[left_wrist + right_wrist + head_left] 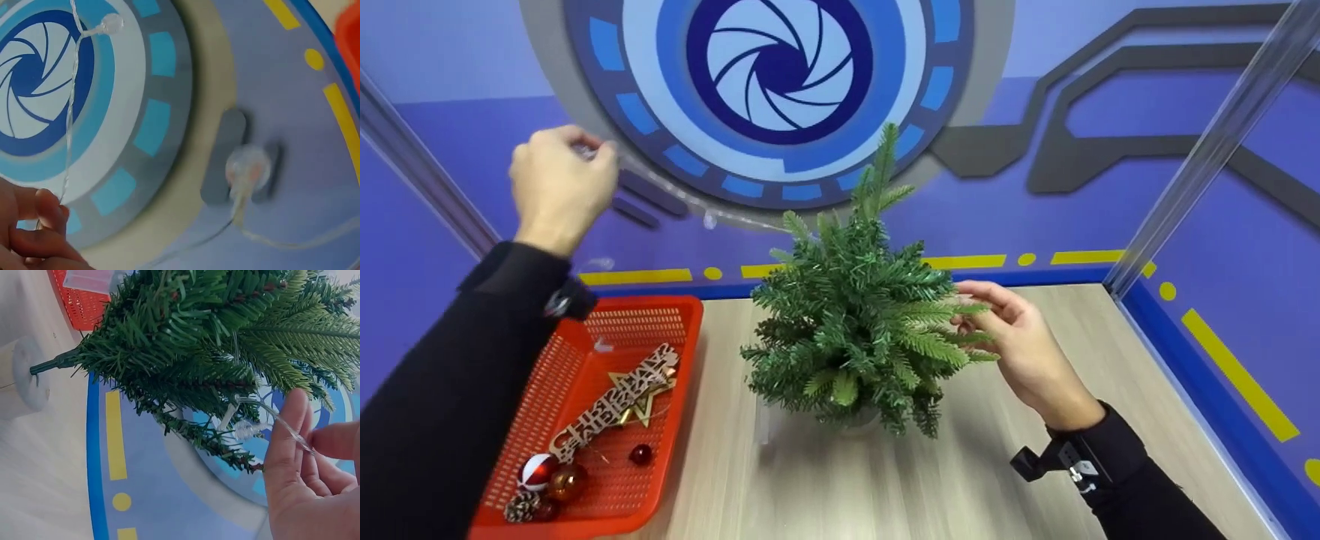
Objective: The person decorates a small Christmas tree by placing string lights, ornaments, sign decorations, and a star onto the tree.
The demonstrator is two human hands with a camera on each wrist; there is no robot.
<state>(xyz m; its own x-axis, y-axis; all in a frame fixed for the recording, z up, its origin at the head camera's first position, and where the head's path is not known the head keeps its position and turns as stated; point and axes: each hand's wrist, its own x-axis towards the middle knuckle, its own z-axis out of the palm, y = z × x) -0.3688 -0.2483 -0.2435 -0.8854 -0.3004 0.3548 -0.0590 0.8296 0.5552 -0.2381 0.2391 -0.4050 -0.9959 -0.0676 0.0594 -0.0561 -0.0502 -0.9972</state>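
"CHRISTMAS" in cut-out letters
From where I stand, that word reads along the pale lettered cutout lying aslant in the red plastic basket; the other letters joined to it are too jumbled to read.

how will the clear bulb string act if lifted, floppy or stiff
The clear bulb string is probably floppy, since it sags between the left hand and the artificial tree. It looks light, its wire being thin, and might snag where it meets the branches.
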